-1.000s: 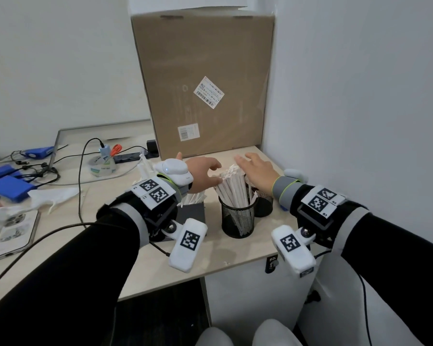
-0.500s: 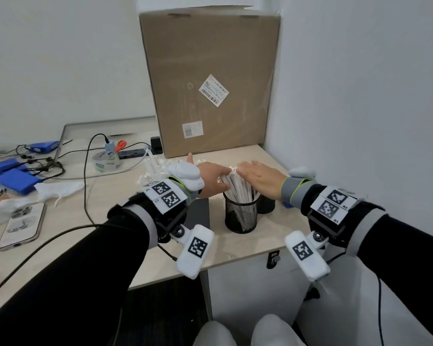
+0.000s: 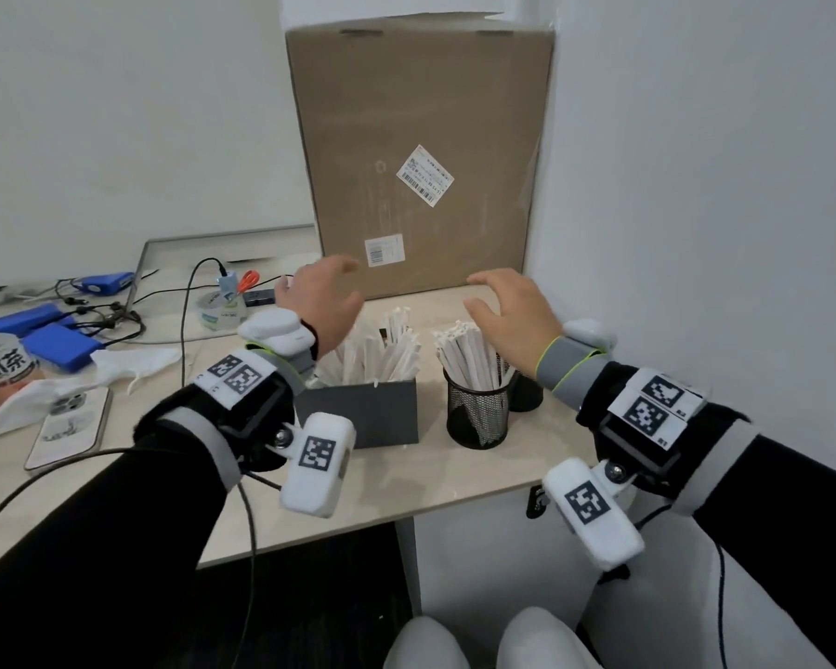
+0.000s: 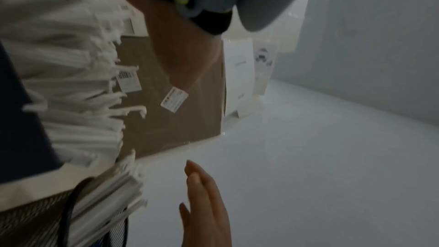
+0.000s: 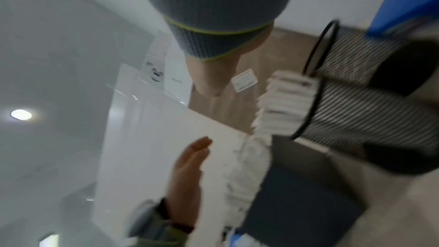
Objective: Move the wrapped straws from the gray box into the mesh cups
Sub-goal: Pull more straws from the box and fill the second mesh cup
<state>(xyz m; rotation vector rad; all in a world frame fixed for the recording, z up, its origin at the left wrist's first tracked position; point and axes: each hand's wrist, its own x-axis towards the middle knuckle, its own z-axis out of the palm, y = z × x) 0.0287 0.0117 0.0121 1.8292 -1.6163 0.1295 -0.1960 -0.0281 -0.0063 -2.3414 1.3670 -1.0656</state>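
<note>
A gray box [image 3: 363, 415] stands on the table, full of white wrapped straws [image 3: 382, 347]. Right of it a black mesh cup [image 3: 476, 420] holds a tight bundle of wrapped straws [image 3: 464, 352]. A second mesh cup [image 3: 526, 393] sits behind it, partly hidden by my right wrist. My left hand [image 3: 322, 287] hovers above the box with its fingers spread and holds nothing. My right hand [image 3: 500, 299] hovers above the cups, also spread and holding nothing. The right wrist view shows the filled mesh cup [image 5: 356, 112] and the gray box [image 5: 299, 198].
A tall cardboard box [image 3: 421, 152] stands at the back against the right wall [image 3: 696, 210]. To the left lie a phone [image 3: 68, 424], a bottle [image 3: 1, 366], blue packs [image 3: 54, 340], a tape roll [image 3: 223, 309] and cables. The table's front edge [image 3: 406, 509] is near my wrists.
Both hands have lifted off the straw bundle in the mesh cup and moved up and apart. The gray box, hidden behind my left wrist before, now shows.
</note>
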